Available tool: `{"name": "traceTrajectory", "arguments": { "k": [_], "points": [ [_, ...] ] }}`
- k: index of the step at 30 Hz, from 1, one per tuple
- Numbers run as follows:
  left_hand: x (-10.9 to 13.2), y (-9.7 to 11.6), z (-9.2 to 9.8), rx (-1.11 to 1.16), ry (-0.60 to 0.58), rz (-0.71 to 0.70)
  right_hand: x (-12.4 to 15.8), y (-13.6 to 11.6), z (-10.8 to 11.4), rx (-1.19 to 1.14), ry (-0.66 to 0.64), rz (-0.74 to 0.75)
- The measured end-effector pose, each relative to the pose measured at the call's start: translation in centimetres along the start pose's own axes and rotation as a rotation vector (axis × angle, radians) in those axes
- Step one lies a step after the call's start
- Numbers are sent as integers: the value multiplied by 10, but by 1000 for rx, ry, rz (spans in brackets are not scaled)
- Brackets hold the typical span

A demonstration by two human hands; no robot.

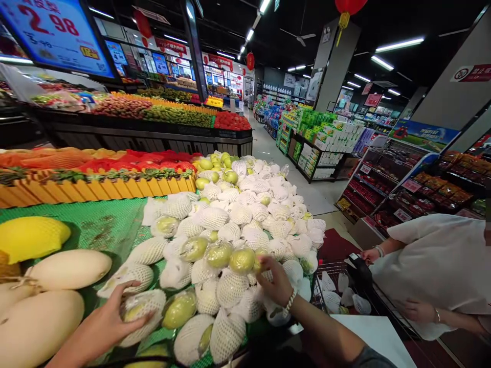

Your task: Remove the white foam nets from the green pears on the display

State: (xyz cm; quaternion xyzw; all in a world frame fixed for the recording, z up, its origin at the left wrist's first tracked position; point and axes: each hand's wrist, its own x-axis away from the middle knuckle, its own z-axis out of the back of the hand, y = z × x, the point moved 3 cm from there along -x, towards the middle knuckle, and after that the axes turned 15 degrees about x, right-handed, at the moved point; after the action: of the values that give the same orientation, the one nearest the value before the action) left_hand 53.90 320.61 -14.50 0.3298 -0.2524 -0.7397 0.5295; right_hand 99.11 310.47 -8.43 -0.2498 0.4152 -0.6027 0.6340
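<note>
Many yellow-green pears in white foam nets are heaped on the green mat of a display. At the lower left, my left hand (pixel 105 319) is curled around a foam-netted pear (pixel 144 314), its thumb across the front and fingers over the top. My right hand (pixel 274 282), with a beaded bracelet at the wrist, reaches into the heap with its fingertips on a green pear (pixel 259 259). Its palm side is hidden. In a row beside that pear lie several plastic-wrapped pears (pixel 241 261) without nets. Another bare wrapped pear (pixel 179 309) lies between my hands.
Large pale melons (pixel 72 271) and a yellow melon (pixel 32 237) lie left. A yellow picket divider (pixel 103 189) runs behind. On the right, a person in a white shirt (pixel 437 260) stands by a cart (pixel 320 286) holding foam-netted fruit. A white board (pixel 370 335) juts near my right forearm.
</note>
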Motion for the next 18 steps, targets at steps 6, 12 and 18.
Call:
{"name": "traceTrajectory", "arguments": {
  "k": [6,12,18],
  "points": [
    [21,91,-28,425,154,-124,22,-64,-138,-821,-546,-452],
    [37,167,-34,291,134,-675,18,-86,-159,-1131,-177,-603],
    [36,138,-30,212,10,-834,42,-85,-159,-1173,50,-667]
  ]
}}
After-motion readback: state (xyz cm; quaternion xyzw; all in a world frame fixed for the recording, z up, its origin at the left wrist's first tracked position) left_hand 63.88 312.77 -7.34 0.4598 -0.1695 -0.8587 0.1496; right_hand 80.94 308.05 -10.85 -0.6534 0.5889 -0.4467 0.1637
